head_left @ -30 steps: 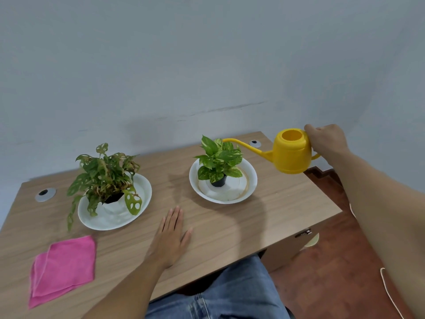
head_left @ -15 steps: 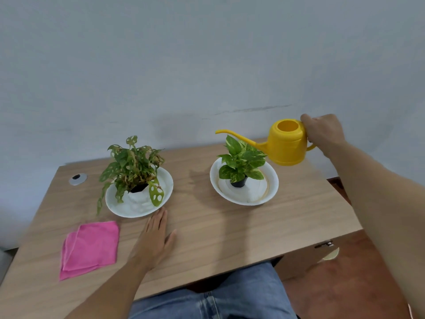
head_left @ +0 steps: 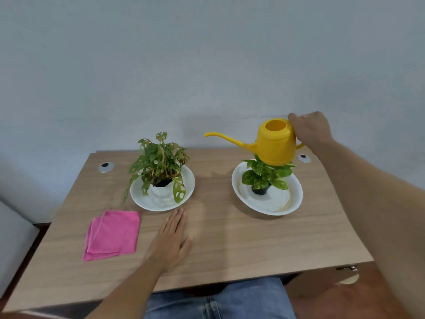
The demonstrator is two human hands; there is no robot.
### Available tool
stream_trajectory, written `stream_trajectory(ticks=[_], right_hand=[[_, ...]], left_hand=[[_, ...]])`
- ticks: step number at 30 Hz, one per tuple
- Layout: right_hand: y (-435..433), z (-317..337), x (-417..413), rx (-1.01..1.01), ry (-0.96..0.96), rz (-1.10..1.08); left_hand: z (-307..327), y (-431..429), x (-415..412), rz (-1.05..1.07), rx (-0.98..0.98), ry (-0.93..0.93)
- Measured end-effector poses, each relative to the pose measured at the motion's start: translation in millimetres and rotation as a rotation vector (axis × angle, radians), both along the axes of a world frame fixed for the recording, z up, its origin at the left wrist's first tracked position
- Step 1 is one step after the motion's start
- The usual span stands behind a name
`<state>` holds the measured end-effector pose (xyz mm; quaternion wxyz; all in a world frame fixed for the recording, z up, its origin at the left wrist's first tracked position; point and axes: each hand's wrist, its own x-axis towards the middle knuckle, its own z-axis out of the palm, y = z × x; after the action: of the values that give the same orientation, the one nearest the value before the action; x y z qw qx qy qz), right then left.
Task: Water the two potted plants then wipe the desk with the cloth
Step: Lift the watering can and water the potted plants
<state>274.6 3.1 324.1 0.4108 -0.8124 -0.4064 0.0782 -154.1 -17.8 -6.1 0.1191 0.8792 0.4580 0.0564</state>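
My right hand (head_left: 309,131) grips the handle of a yellow watering can (head_left: 276,142), held level in the air above the right potted plant (head_left: 266,174). The can's long spout points left, ending between the two plants. That plant stands in a white dish (head_left: 292,199). The left potted plant (head_left: 158,162), with holed leaves, sits in another white dish (head_left: 184,178). A folded pink cloth (head_left: 112,234) lies on the wooden desk (head_left: 230,238) at the front left. My left hand (head_left: 171,238) rests flat on the desk, fingers together, just in front of the left dish.
Two round grey cable grommets (head_left: 106,167) (head_left: 303,158) sit near the desk's back corners. A pale wall stands right behind the desk. My knees in blue jeans (head_left: 218,300) are under the front edge. Red-brown floor (head_left: 326,298) shows at the right.
The watering can has moved left and up, from beside the right plant to above it. My view has swung, so the desk appears shifted right. The left hand stays flat on the desk.
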Motion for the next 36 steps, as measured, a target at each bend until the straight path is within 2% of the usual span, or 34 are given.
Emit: stream_trajectory(ticks=[10,13,21,36], right_hand=[[51,-9,-47,-0.048,-0.031,0.127],[64,-7,-60,0.013,-0.061,0.142],[78,-2,-87,0.016,-0.088,0.232],[50,-3,-52,-0.035,-0.121,0.23]], left_hand=[[0,-7,-6,0.034,-0.027,-0.006],[0,-8,-7,0.039,-0.034,0.003],[-1,-8,-8,0.039,-0.042,0.026],[0,-10,-7,0.041,-0.01,0.002]])
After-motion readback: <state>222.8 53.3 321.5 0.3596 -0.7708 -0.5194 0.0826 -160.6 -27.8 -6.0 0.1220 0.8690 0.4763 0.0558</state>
